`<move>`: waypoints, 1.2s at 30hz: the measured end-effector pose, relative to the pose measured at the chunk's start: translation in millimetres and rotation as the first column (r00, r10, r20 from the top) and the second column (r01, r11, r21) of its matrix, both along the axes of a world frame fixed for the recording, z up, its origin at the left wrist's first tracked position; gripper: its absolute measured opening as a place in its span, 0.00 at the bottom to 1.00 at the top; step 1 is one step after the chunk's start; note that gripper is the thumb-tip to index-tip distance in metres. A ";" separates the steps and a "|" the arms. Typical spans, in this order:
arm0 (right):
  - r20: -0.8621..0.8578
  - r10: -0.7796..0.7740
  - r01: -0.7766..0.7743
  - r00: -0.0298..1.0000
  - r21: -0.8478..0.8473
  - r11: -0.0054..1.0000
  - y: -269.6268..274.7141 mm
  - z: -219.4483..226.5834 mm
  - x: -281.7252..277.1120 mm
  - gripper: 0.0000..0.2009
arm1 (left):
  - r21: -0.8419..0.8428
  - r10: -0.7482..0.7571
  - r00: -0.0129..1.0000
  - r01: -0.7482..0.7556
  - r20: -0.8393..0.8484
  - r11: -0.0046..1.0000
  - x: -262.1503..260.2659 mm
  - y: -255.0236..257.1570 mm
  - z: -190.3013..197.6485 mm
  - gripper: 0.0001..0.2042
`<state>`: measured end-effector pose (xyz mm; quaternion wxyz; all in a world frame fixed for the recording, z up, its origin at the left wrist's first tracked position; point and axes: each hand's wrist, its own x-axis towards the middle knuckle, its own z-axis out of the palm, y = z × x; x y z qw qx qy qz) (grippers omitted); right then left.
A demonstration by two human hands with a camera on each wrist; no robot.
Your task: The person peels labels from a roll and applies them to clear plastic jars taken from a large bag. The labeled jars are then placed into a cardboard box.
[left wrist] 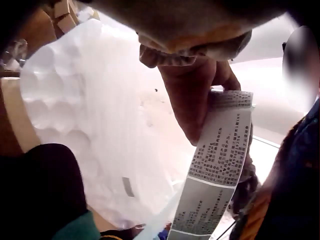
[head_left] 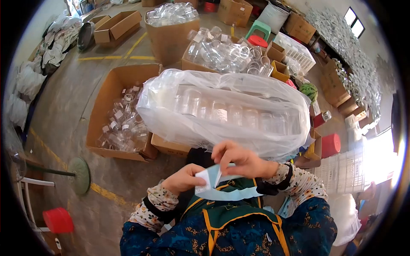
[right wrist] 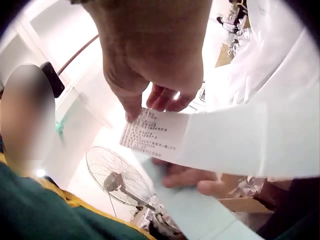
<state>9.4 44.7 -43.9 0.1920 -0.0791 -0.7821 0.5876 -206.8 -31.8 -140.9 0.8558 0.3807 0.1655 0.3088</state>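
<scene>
In the head view, my left hand (head_left: pixel 183 180) grips a strip of printed labels (head_left: pixel 209 180) between thumb and fingers, in front of the apron. The strip's pale blue backing (head_left: pixel 232 195) trails to the right below the hands. My right hand (head_left: pixel 243 159) pinches a white label at the strip with thumb and fingertips. Close up in the right wrist view, that label (right wrist: pixel 155 134) carries small print, and blank backing runs on from it. In the left wrist view, several printed labels (left wrist: pixel 215 155) hang in a row from the hand. Just beyond the hands lies a translucent bag (head_left: pixel 158 104) of clear jars (head_left: pixel 220 112).
An open carton (head_left: pixel 100 113) of small clear bottles stands left of the bag. More cartons of clear containers (head_left: pixel 222 53) stand behind it. Red stools (head_left: pixel 58 220) flank the work spot, and a fan base (head_left: pixel 79 175) sits on the floor at left.
</scene>
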 end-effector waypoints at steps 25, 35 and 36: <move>0.511 -0.589 -0.071 0.626 0.789 0.610 198.4 -53.3 -125.3 0.29 | -0.256 0.199 0.971 -0.227 -0.130 0.940 -55.1 -4.6 -80.6 0.13; 0.261 -0.558 0.004 0.788 0.904 0.429 257.2 -112.8 -88.9 0.25 | -0.241 0.194 0.956 -0.246 -0.218 0.939 -55.9 -12.7 -73.8 0.14; 0.110 -0.627 0.114 0.771 0.945 0.306 253.2 -111.0 -91.3 0.20 | -0.241 0.193 0.957 -0.244 -0.219 0.939 -57.4 -12.1 -75.1 0.14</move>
